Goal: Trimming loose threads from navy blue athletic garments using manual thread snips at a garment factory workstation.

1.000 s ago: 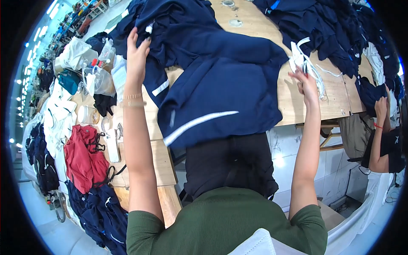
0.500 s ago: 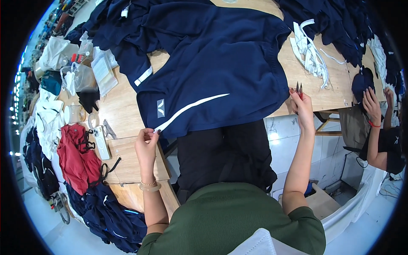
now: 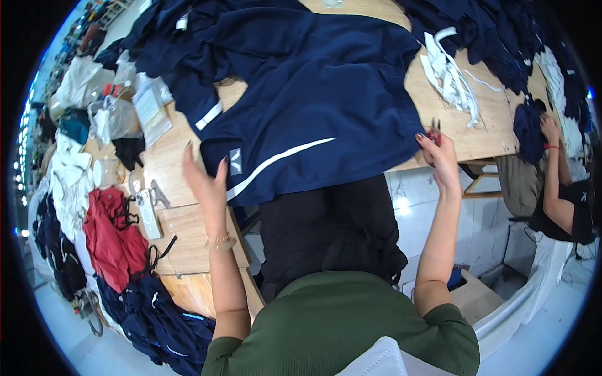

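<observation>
Red cloth bundle (image 3: 113, 232) near white phone (image 3: 149, 217); white strips (image 3: 454, 89) heaped loosely

snips (image 3: 434, 133) partly hidden, navy pile (image 3: 471, 26) cropped

A grey patch (image 3: 236, 160) with an angular white mark (image 3: 236, 166) faces you on the navy garment (image 3: 326, 94); you can read no lettering.

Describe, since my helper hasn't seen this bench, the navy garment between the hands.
Find the big wooden table. Over its near edge, between the left hand and right hand, lies the navy garment. Unlike the crumpled navy heap at upper right, it is spread mostly flat, showing a curved white stripe and small grey patch.
</observation>
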The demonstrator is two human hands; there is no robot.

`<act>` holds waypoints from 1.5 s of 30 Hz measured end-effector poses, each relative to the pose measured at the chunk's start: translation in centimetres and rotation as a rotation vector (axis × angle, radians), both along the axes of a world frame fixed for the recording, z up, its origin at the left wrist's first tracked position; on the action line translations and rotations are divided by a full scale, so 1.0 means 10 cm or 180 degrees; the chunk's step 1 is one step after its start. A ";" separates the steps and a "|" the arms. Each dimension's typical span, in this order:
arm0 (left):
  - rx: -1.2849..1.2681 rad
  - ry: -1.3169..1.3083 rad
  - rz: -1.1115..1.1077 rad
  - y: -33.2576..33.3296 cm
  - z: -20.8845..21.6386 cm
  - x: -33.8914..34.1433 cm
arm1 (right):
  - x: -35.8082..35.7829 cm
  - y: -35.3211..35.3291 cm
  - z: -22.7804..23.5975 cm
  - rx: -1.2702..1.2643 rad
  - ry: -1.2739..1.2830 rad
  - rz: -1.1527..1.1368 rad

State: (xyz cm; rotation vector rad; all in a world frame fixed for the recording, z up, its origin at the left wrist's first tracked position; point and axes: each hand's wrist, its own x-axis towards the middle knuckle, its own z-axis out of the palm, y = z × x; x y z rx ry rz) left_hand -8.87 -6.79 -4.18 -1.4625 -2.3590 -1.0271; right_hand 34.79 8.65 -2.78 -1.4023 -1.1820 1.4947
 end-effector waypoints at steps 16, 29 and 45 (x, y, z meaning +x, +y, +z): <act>-0.0247 -0.1464 -0.1551 0.63 0.19 0.82 | -0.52 -0.22 0.35 0.1654 -0.1838 -0.0141; 0.0981 -0.1812 -0.0583 1.13 0.17 0.16 | -0.16 -0.35 0.27 0.1096 -0.2078 -0.0241; 0.0532 -0.2904 -0.0202 0.32 -0.26 -0.15 | 0.07 -0.34 -0.27 0.1888 -0.2081 0.0022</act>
